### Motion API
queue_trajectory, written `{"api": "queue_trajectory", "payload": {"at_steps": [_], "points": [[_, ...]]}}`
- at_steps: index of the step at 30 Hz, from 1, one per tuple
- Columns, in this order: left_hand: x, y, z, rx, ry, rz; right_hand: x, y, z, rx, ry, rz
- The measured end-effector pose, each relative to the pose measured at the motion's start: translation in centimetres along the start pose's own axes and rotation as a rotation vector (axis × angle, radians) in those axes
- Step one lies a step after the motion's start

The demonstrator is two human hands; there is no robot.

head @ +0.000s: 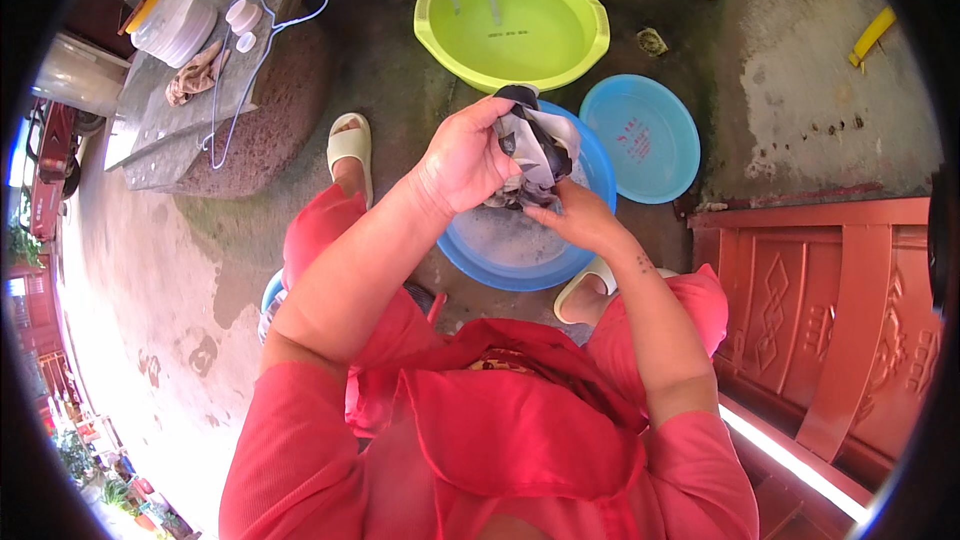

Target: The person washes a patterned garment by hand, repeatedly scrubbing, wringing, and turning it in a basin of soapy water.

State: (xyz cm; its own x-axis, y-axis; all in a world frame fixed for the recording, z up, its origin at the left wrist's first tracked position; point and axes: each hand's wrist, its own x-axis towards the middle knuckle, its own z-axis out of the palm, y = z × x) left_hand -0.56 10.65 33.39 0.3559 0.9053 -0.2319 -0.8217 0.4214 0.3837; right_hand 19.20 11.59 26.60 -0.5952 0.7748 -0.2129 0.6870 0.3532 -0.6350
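Both hands hold a bunched black, white and grey patterned cloth [541, 142] above a blue plastic basin [487, 266]. My left hand [472, 154] grips the cloth's upper left part between thumb and fingers. My right hand [577, 216] has hold of its lower right part, with some fingers hidden behind the fabric. Whitish, sudsy water [510, 238] fills the blue basin below. Just beyond it stands a yellow-green plastic basin [450, 64] of water, with hoses hanging into it.
A shallow light-blue basin [664, 165] stands right of the blue one. To the left, a stone slab [161, 157] bears a wire clothes hanger [241, 114], a crumpled cloth [196, 76] and a lidded plastic jar [176, 26]. A red metal door panel [787, 307] is at right.
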Motion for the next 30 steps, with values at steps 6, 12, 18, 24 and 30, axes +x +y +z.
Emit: {"api": "queue_trajectory", "payload": {"at_steps": [6, 12, 18, 24, 30], "points": [[0.9, 1.2, -1.9, 0.129, 0.205, 0.117, 0.8, 1.6, -1.4, 0.427, 0.022, 0.004], [0.5, 1.1, -1.6, 0.554, 0.46, 0.135, 0.0, 1.3, -4.7, 1.056, 0.117, 0.113], [0.7, -0.6, -2.0, 0.971, 0.298, 0.104, -0.2, -0.3, -5.0, 1.245, 0.086, 0.08], [0.6, -2.0, -0.8, 1.277, -0.217, 0.055, -1.1, -2.0, -5.5, 1.341, -0.017, 0.037], [0.6, -0.7, -0.6, 0.97, -0.183, -0.179, -1.7, -2.4, -7.0, 1.2, -0.173, 0.033]]}}
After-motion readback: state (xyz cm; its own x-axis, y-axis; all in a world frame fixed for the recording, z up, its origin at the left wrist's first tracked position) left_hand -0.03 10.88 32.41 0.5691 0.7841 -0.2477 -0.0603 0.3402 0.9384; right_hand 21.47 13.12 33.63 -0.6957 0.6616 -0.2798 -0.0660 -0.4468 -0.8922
